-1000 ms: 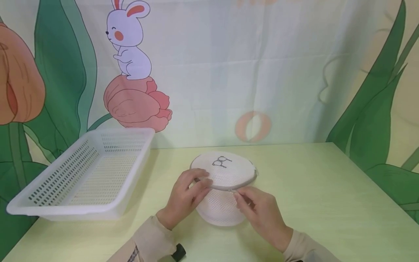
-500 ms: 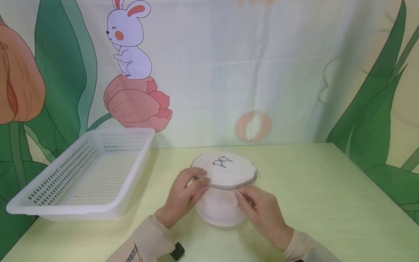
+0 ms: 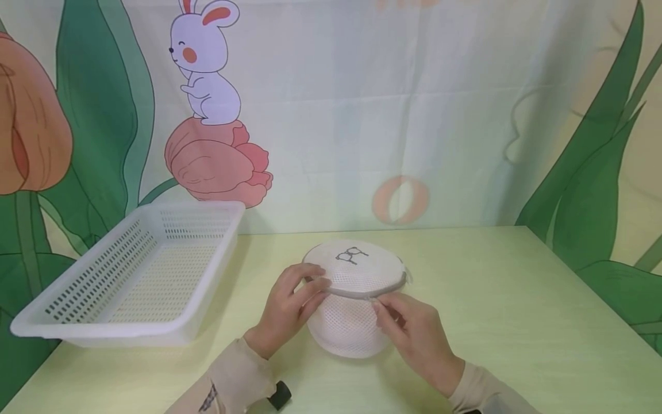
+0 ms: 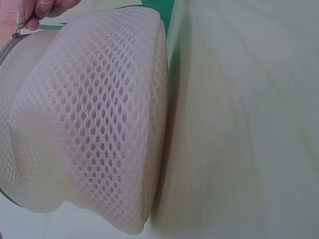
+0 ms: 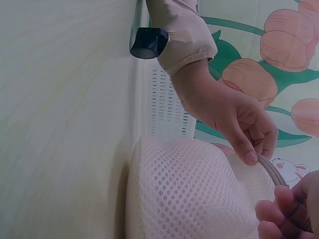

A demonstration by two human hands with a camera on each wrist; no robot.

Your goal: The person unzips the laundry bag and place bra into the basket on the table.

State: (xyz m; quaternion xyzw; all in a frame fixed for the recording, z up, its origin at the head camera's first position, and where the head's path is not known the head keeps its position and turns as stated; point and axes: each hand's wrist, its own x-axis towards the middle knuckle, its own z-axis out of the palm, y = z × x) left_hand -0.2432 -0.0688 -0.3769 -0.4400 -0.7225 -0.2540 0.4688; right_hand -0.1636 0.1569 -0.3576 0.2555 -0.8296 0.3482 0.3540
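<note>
- Head view: mesh bag (image 3: 349, 328) stood on the table (image 3: 517, 299), partly hidden
- Left hand (image 3: 289, 305) pinched its rim (image 3: 385, 291)
- Right hand (image 3: 415, 333) pinched the zip pull (image 4: 18, 33), mostly covered; right wrist view cropped this hand

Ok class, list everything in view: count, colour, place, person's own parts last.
table: one, pale yellow-green, foreground
backdrop: one, multicoloured, behind table
basket: one, white, on table's left
mesh bag: one, white, right of basket
emblem: one, dark, on bag's top
zipper: one, grey, around bag's rim
zip pull: at least one, metallic, zipper's near side
device: at least one, black, near head view's bottom
sleeves: two, beige, forearms
left hand: one, pinching bag's rim
right hand: one, pinching zip pull
</note>
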